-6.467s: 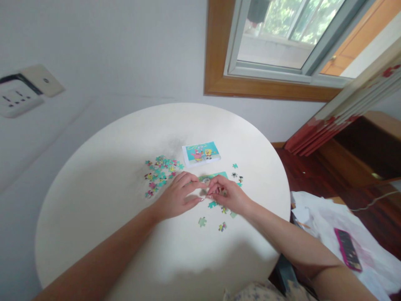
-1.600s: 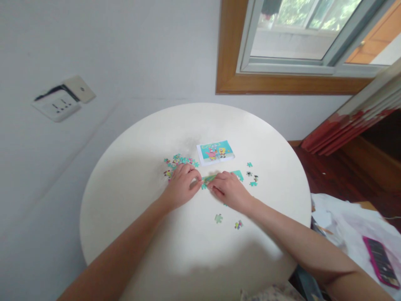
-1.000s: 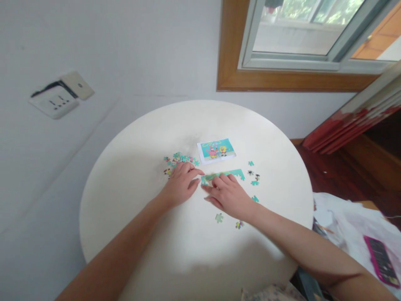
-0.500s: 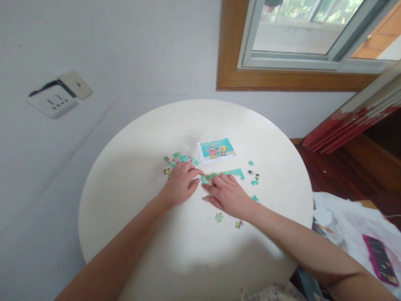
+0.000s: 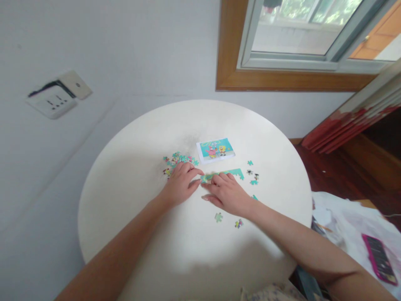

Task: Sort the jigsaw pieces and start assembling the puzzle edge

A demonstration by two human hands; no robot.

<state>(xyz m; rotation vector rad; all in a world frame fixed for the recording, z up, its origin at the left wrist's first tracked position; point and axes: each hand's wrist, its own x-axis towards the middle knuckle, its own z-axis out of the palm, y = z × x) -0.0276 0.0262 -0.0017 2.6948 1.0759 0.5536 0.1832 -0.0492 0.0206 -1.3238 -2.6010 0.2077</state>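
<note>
A partly joined jigsaw puzzle strip (image 5: pixel 235 172), teal with yellow-green marks, lies on the white round table (image 5: pixel 125 167). The thumb and index finger of my left hand (image 5: pixel 181 180) close on the strip's left end. Across its lower middle rest the bent fingers of my right hand (image 5: pixel 228 193), covering part of it. My right index finger reaches to the left end, and its thumb stands apart over bare tabletop. Just beyond my left hand is a heap of loose jigsaw pieces (image 5: pixel 180 158). A picture card (image 5: pixel 216 149) with cartoon figures lies behind the strip.
Several loose pieces (image 5: pixel 253 182) lie right of the strip. Nearer me are a pale green piece (image 5: pixel 218 217) and a multicoloured piece (image 5: pixel 239 223). A pink-edged phone (image 5: pixel 379 259) rests on white sheeting beyond the table's right edge. The wall (image 5: pixel 140 54) borders the far side.
Both hands stay almost in place at the strip's left end. My right index fingertip has shifted slightly, and more of the end piece shows. The view has moved very slightly.
</note>
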